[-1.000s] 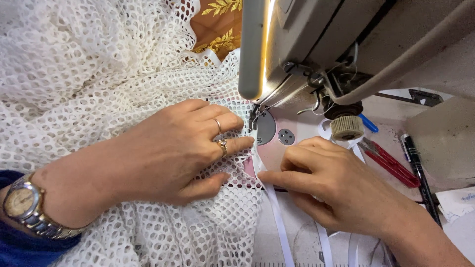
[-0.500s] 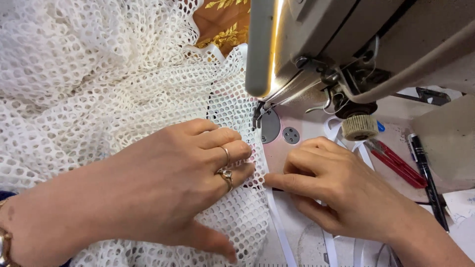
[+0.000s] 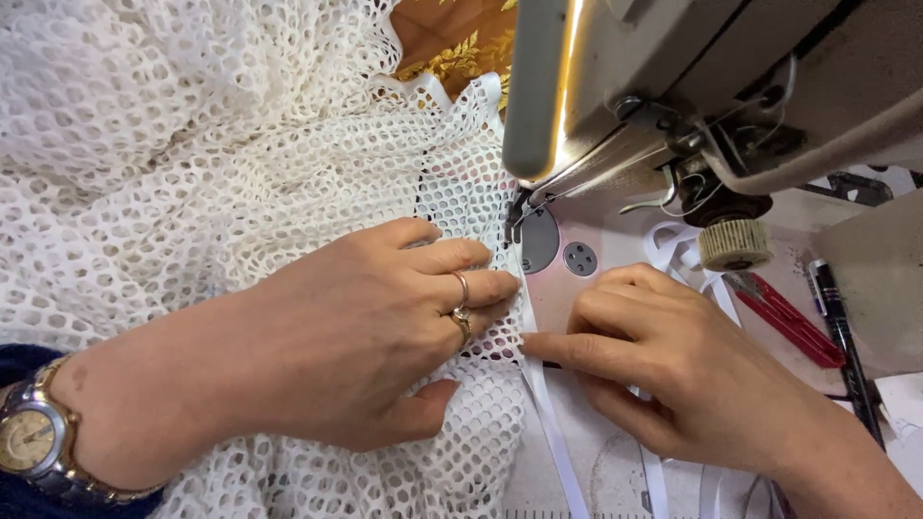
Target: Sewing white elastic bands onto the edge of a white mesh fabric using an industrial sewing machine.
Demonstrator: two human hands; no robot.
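Left hand (image 3: pixel 385 336) hides mesh fabric (image 3: pixel 192 163) beneath.

Bright, warm light from lamp strip (image 3: pixel 562 86) under sewing machine (image 3: pixel 692 86); glare along strip; soft shadows beneath hands; focus sharp, slight edge blur.

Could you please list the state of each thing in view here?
White open-mesh fabric: bunched, edge flat at needle.
Narrow white ribbon tape: flat along fabric edge.
Left hand: palm down on fabric.
Right hand: fingertip on tape.
Grey sewing machine: lamp lit.
Red snips: lying unused.
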